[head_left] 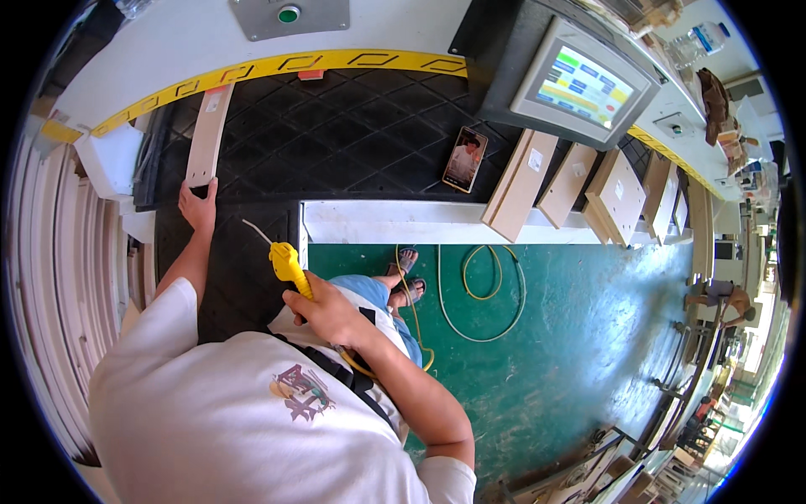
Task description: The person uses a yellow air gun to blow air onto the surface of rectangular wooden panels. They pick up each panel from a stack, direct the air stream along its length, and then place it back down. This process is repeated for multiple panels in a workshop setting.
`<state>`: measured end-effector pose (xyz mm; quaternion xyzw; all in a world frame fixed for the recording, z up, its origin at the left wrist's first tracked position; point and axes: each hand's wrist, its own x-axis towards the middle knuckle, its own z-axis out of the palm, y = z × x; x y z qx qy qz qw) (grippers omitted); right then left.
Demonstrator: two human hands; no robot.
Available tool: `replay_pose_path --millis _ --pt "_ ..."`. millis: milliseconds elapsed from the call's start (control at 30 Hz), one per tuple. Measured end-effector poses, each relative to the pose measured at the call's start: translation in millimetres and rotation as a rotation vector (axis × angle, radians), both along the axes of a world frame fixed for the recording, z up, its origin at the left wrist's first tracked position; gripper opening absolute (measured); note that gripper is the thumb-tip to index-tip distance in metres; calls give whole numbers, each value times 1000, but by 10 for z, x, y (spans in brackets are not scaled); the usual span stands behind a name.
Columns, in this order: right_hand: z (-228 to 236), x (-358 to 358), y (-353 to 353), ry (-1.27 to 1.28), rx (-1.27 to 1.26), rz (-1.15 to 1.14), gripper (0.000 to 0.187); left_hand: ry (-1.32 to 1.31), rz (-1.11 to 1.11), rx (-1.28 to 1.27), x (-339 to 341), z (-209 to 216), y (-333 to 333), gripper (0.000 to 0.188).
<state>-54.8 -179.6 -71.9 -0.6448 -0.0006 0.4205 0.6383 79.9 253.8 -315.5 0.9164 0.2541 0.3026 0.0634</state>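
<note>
My left hand [200, 212] grips the near end of a long, pale wooden board [208, 134], thumb on one side and fingers on the other. The board lies on a black quilted mat [336, 139], its far end by a yellow strip, with a small label there and small holes near my hand. In front of my body, my right hand [326, 312] is wrapped around a yellow air blow gun [288, 265]. Its thin bent nozzle points up and left, apart from the board. A yellow hose [361, 367] trails from below my right hand.
A phone [464, 160] lies on the mat. Several labelled boards [617, 197] rest along the bench edge to the right, below a control screen [583, 88]. Stacked pale boards [71, 311] stand at far left. Hose loops [483, 336] lie on the green floor. Another person [729, 302] is far right.
</note>
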Motion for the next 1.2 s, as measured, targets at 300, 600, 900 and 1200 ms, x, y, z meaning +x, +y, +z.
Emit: replay_pose_path --millis 300,600,900,1200 --pt "-40 -351 -383 239 356 -223 42 35 112 -99 19 -137 -401 77" --pt "-180 -943 -1072 355 756 -751 67 78 -113 -107 124 -245 -1337 63" --pt "-187 -1360 -1715 230 193 -682 50 277 -503 -1322 582 790 -2625 23" --pt "-63 -1906 -1952 253 144 -1054 41 755 -794 -1292 872 978 -4033 27"
